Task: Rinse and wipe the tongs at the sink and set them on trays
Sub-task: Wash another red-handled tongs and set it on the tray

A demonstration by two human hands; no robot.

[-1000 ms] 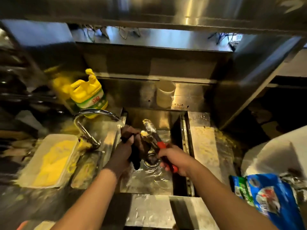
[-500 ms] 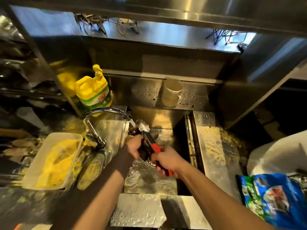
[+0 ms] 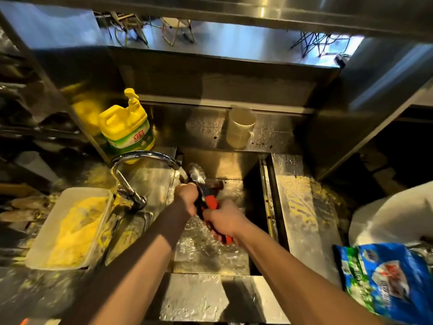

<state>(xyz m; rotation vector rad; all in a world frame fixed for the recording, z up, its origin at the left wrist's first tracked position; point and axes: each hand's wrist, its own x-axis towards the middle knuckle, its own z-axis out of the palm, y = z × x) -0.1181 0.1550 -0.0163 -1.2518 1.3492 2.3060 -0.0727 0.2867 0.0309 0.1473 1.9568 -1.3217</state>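
Observation:
Over the steel sink (image 3: pixel 234 165) I hold a pair of tongs (image 3: pixel 210 201) with red and black handles. Their metal tips sit right under the spout of the curved tap (image 3: pixel 143 156). My right hand (image 3: pixel 223 218) grips the red handle end. My left hand (image 3: pixel 187 195) is wrapped around the shaft just below the metal tips, and a dark thing shows under its fingers. The lower part of the handles is hidden by my right hand. Whether water is running I cannot tell.
A white tray (image 3: pixel 42 242) holding yellow crumb sits left of the tap. A yellow detergent bottle (image 3: pixel 125 125) stands behind the tap, a plastic cup (image 3: pixel 240 127) on the back ledge. A blue-green bag (image 3: pixel 386 280) lies at the right, a steel drainboard (image 3: pixel 302 207) beside the sink.
The tongs have moved back and left until the tips are under the spout. My left hand has slid up the shaft toward the tips. The view has shifted closer.

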